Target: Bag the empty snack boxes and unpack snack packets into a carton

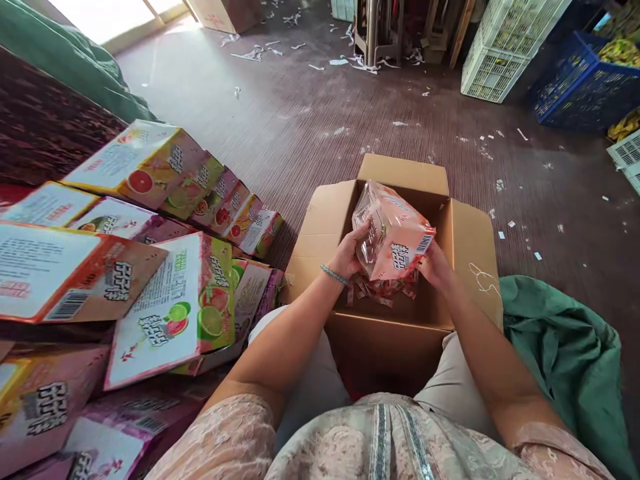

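Both of my hands grip a pink printed box with a clear plastic window, tilted over an open cardboard carton between my knees. My left hand is closed on the box's clear side, a beaded bracelet on that wrist. Around the lower right corner, by the barcode, my right hand holds it, its fingers partly hidden. Below the box, a heap of small red-and-pink wrapped packets lies in the carton. How much the box contains I cannot tell.
Stacked printed boxes with fruit pictures crowd my left side. Green cloth lies on the floor at right. White crates and a blue basket stand at the back right. Paper scraps litter the floor.
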A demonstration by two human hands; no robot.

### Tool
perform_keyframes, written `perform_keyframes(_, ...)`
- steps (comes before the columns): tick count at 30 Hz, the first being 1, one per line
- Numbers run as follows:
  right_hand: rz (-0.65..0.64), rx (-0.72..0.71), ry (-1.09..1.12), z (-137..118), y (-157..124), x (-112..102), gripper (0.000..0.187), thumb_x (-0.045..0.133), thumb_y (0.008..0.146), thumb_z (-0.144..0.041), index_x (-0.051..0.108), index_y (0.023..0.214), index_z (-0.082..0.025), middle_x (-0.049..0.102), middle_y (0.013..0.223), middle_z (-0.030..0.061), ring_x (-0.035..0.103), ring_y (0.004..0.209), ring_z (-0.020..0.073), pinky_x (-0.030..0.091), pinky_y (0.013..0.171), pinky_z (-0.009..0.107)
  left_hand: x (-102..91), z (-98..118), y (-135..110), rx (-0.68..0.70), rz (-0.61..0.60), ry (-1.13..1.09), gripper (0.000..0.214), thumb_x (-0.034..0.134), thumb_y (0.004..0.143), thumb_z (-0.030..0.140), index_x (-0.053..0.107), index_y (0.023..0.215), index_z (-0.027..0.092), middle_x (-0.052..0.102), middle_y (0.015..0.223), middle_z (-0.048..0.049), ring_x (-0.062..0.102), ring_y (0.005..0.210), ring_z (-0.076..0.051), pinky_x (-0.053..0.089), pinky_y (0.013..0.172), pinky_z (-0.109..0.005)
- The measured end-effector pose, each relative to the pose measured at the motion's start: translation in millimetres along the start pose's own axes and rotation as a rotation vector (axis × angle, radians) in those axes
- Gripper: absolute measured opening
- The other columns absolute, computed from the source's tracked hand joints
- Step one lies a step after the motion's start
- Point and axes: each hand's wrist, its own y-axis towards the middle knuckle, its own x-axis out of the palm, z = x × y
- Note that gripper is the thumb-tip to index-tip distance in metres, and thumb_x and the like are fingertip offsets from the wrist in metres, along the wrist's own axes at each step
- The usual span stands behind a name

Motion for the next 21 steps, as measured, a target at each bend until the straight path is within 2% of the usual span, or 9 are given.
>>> perform_keyframes(2,-0.051,-0.087,-0.018,-9.2,-13.4,3.2,0.081,0.057,0.076,-0.09,0.063,0.126,-0.027,0.067,0.133,0.0085,0.065,0.12,0.0243,0.058,0.094,0.041,-1.5,-2.2,2.8,0.12,0.012,-0.037,0.028,0.077,0.085,0.031,0.066,0.104,0.016,0.065,0.067,0.0019,0.059,0.052,-0.011,0.055,0.062,-0.025)
perform_keyframes(4,-0.133,-0.231,-0.084,-14.4,-29.3,8.3,0.098,0.058,0.071,-0.093,0.049,0.146,-0.03,0.055,0.149,0.0093,0.055,0.135,0.0254,0.052,0.107,0.043,-0.3,-6.2,2.4,0.244,0.011,-0.029,0.035,0.083,0.078,0.029,0.064,0.107,0.019,0.063,0.067,0.0051,0.056,0.052,-0.008,0.052,0.06,-0.022)
perform_keyframes(7,-0.155,-0.369,-0.33,-12.5,-50.8,18.8,0.131,0.083,0.06,-0.076,0.018,0.164,-0.029,0.048,0.153,0.0144,0.05,0.139,0.029,0.043,0.116,0.048,6.6,-13.4,-7.2,0.394,-0.059,0.081,0.05,0.087,0.074,0.031,0.064,0.117,0.023,0.067,0.078,0.0041,0.06,0.062,-0.01,0.05,0.063,-0.022)
perform_keyframes(9,-0.101,-0.396,-0.5,-9.2,-60.0,24.2,0.141,0.093,0.056,-0.061,0.011,0.166,-0.026,0.049,0.152,0.0168,0.052,0.136,0.0313,0.043,0.116,0.05,10.9,-14.9,-16.0,0.471,-0.159,0.216,0.06,0.087,0.074,0.033,0.063,0.128,0.027,0.072,0.094,0.0012,0.065,0.078,-0.013,0.052,0.073,-0.023)
perform_keyframes(11,-0.04,-0.453,-0.583,-8.9,-64.3,24.6,0.132,0.092,0.061,-0.056,0.016,0.165,-0.027,0.048,0.152,0.0158,0.052,0.135,0.0317,0.043,0.115,0.052,12.2,-11.2,-21.4,0.518,-0.215,0.351,0.066,0.086,0.076,0.039,0.06,0.137,0.031,0.072,0.108,-0.0008,0.066,0.093,-0.016,0.052,0.081,-0.025)
perform_keyframes(12,-0.005,-0.507,-0.614,-10.1,-65.0,22.7,0.123,0.09,0.066,-0.055,0.021,0.164,-0.029,0.048,0.152,0.0143,0.05,0.136,0.0315,0.043,0.116,0.052,11.5,-7.3,-22.0,0.524,-0.185,0.395,0.065,0.083,0.079,0.045,0.06,0.139,0.032,0.072,0.111,-0.0015,0.066,0.095,-0.017,0.051,0.082,-0.025)
perform_keyframes(15,0.075,-0.695,-0.77,-15.7,-64.2,11.3,0.102,0.084,0.075,-0.053,0.033,0.161,-0.033,0.052,0.144,0.0107,0.05,0.134,0.031,0.041,0.117,0.054,6.4,7.6,-17.5,0.51,0.04,0.425,0.058,0.059,0.092,0.064,0.059,0.142,0.033,0.069,0.121,-0.0048,0.064,0.102,-0.02,0.05,0.084,-0.029)
perform_keyframes(17,0.06,-0.758,-0.912,-18.4,-64.4,3.7,0.091,0.083,0.078,-0.052,0.042,0.157,-0.034,0.056,0.137,0.01,0.053,0.129,0.0309,0.042,0.115,0.053,3.5,15.2,-13.4,0.502,0.151,0.433,0.059,0.044,0.097,0.067,0.06,0.142,0.032,0.065,0.132,-0.0073,0.062,0.112,-0.023,0.048,0.089,-0.033)
perform_keyframes(21,0.059,-0.788,-1.106,-23.5,-72.0,-2.9,0.079,0.08,0.081,-0.053,0.052,0.152,-0.034,0.057,0.133,0.0095,0.055,0.125,0.03,0.044,0.113,0.048,1.4,18.2,-10.1,0.472,0.114,0.521,0.06,0.04,0.097,0.069,0.068,0.131,0.028,0.063,0.138,-0.0092,0.059,0.119,-0.028,0.045,0.096,-0.04)
